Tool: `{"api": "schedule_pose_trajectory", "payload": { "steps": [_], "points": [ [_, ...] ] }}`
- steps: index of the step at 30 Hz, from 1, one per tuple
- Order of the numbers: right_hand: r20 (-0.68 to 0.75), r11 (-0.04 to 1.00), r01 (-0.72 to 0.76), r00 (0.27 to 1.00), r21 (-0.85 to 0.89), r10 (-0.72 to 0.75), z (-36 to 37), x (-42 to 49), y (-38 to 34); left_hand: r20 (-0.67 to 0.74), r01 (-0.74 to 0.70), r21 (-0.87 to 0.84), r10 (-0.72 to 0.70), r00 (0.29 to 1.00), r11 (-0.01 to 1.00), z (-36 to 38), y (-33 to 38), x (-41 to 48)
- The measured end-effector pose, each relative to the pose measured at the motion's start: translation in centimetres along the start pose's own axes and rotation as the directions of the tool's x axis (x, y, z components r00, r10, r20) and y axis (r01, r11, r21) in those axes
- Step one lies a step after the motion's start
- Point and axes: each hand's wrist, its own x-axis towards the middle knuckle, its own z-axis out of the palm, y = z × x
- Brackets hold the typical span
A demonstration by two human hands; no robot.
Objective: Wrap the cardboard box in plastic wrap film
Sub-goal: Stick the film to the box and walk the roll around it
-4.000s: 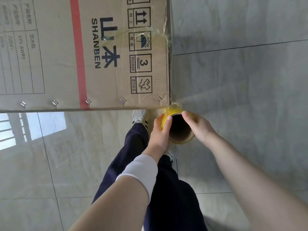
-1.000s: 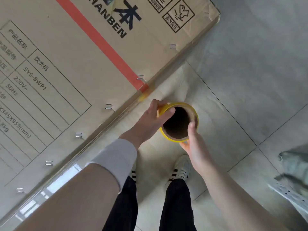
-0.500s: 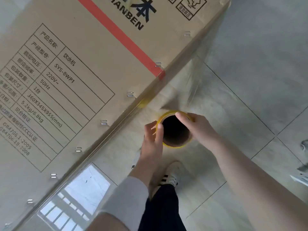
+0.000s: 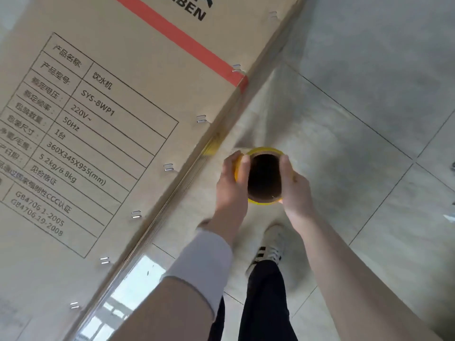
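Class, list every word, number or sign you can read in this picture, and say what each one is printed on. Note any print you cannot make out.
All print is on the cardboard box:
"NBEN", end of a brand name cut off by the picture edge
"SYS-8WP1"
"220V~"
"50Hz"
"360X345X955(mm)"
"5.2kg/6.8kg"
"GB4706.1-2005"
"GB4706.19-2008"
"CCC", within a Chinese line
"饮水机", beside the model row
The other Chinese labels in the table's left column are too blurred to read reliably.
The roll shows no print.

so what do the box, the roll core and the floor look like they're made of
Box: matte brown cardboard, printed, with metal staples along its edge. Roll core: seemingly brown paperboard tube, yellow-rimmed, glossy clear film stretching from it to the box. Floor: grey tile, slightly glossy, with thin grout lines.
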Motion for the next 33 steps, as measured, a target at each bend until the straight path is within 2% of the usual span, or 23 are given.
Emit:
{"api": "schedule_pose_trajectory", "payload": {
  "steps": [3, 6, 8, 10, 12, 14, 16, 18, 21, 22, 24, 25, 27, 30, 32, 33],
  "points": [
    [0.214, 0.978, 0.074, 0.976, -0.197, -0.031, -0.2, -0.1, 0.0, -0.201, 0.017, -0.174, -0.052, 0.978, 0.985, -0.2, -2.1, -3.0],
    [0.346, 0.918, 0.183, 0.937, -0.352, -0.055, 0.3, 0.5, -0.1, -0.168, 0.162, -0.285, -0.216, 0.962, 0.945, -0.7, -4.4, -4.7],
    [0.342, 0.878, 0.193, 0.939, -0.438, -0.036, 0.6, 0.9, -0.2, -0.087, 0.223, -0.182, -0.242, 0.966, 0.958, -1.8, -5.0, -4.3],
    [0.329, 0.874, 0.175, 0.944, -0.454, -0.018, 0.7, 0.9, -0.2, -0.03, 0.151, 0.088, -0.149, 0.988, 0.985, -3.2, -4.3, -3.1],
    [0.324, 0.89, 0.166, 0.946, -0.424, -0.022, 0.7, 0.9, -0.1, 0.054, 0.03, 0.201, -0.042, 0.998, 0.979, -4.5, -2.5, -1.6],
    [0.345, 0.936, 0.139, 0.938, -0.323, -0.02, 0.8, 0.2, 0.1, 0.254, -0.092, 0.259, 0.024, 0.967, 0.961, -5.3, -0.7, 0.5],
    [0.356, 0.987, 0.083, 0.934, -0.135, -0.03, 1.4, -0.5, 1.7, 0.445, -0.153, 0.338, -0.015, 0.896, 0.929, -5.6, 0.3, 2.1],
    [0.297, 0.998, -0.005, 0.955, 0.058, -0.012, 2.4, -1.9, 4.0, 0.491, -0.145, 0.341, -0.044, 0.87, 0.929, -5.7, 0.4, 2.8],
    [0.132, 0.969, -0.032, 0.991, 0.245, -0.001, 4.4, -4.4, 6.9, 0.397, -0.11, 0.26, -0.002, 0.918, 0.959, -5.6, -1.0, 1.6],
    [0.063, 0.971, -0.031, 0.998, 0.239, 0.016, 5.1, -4.8, 7.5, 0.35, -0.112, 0.236, 0.023, 0.936, 0.965, -5.8, -2.0, 0.8],
    [-0.035, 0.996, 0.02, 0.999, 0.083, -0.017, 5.4, -5.4, 7.7, 0.24, -0.116, 0.149, 0.078, 0.968, 0.982, -6.3, -4.5, -1.4],
    [-0.03, 0.998, 0.057, 0.998, -0.016, -0.058, 5.2, -5.4, 7.7, 0.179, -0.116, 0.088, 0.099, 0.979, 0.989, -6.5, -5.6, -2.7],
    [0.086, 0.98, 0.113, 0.991, -0.162, -0.1, 4.5, -5.7, 7.6, 0.048, -0.094, -0.049, 0.096, 0.994, 0.994, -6.7, -7.6, -5.2],
    [0.264, 0.962, 0.123, 0.963, -0.244, -0.056, 3.8, -6.1, 6.4, -0.037, 0.021, -0.189, -0.028, 0.999, 0.982, -6.4, -10.0, -7.8],
    [0.323, 0.923, 0.162, 0.945, -0.349, -0.044, 4.3, -5.7, 5.6, -0.066, 0.12, -0.202, -0.136, 0.989, 0.972, -6.8, -10.6, -8.0],
    [0.333, 0.899, 0.184, 0.942, -0.398, -0.045, 4.5, -5.6, 5.3, -0.077, 0.126, -0.156, -0.139, 0.987, 0.98, -7.3, -10.6, -7.7]
  ]
}}
